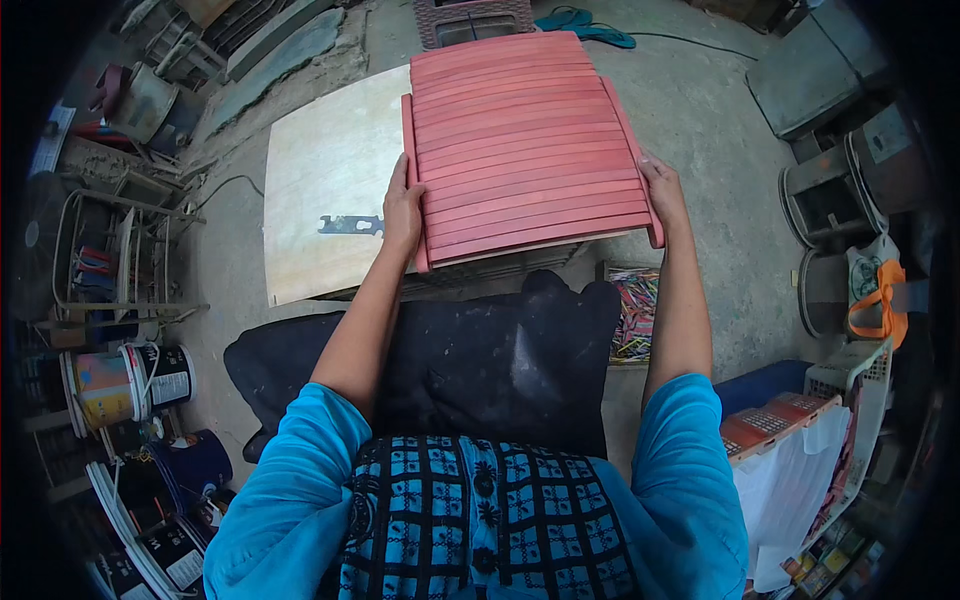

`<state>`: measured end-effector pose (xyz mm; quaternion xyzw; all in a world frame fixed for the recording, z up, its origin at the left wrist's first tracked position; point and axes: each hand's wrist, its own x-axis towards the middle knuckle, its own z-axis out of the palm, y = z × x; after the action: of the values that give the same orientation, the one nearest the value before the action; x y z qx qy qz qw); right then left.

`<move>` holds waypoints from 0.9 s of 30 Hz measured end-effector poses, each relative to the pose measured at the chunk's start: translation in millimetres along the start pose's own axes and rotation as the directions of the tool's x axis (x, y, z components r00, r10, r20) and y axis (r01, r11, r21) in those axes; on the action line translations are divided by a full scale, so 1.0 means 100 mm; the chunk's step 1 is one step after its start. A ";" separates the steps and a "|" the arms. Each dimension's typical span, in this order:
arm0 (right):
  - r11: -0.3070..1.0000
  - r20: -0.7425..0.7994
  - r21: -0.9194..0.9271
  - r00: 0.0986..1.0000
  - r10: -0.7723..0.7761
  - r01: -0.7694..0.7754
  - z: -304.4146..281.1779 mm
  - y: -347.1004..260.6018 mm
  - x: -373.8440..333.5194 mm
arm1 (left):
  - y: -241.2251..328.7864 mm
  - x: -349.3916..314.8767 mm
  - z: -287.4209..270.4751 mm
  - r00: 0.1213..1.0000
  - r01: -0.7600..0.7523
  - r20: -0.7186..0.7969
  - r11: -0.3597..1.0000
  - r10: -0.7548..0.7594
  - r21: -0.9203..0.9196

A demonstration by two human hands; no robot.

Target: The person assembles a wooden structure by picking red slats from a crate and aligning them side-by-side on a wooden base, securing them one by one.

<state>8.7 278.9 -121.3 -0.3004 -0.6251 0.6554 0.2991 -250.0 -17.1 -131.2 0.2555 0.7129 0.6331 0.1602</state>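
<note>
Many thin red wooden slats (pixel 520 150) lie side by side in a wide block on the far side of my lap. A red side bar (pixel 409 170) runs along their left ends, and another red side bar (pixel 628 150) along their right ends. My left hand (pixel 403 212) grips the left bar, its thumb toward the slats. On the opposite side, my right hand (pixel 663 190) is closed round the right bar; its undersides are hidden. Left of the block, a flat dark metal tool with notched ends (pixel 350 225) rests on a pale wooden board (pixel 320 150).
A box of colourful thin pieces (pixel 633 315) stands by my right knee. Paint buckets (pixel 130 385) and a metal rack (pixel 120 250) are at the left. Crates (pixel 780 425) and large spools (pixel 825 200) stand at the right. Beyond the slats are a stool (pixel 472 20) and sandals (pixel 590 27).
</note>
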 end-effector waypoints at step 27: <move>0.998 -0.091 0.065 0.996 0.002 0.004 -0.10 -0.03 0.05 | 0.29 0.04 0.03 0.985 -0.140 -0.028 0.883 0.170 0.449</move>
<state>13.6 288.9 -118.4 -0.3197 -0.5895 0.6608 0.3372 -246.8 -10.2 -102.6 0.3203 0.8210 0.4722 0.0224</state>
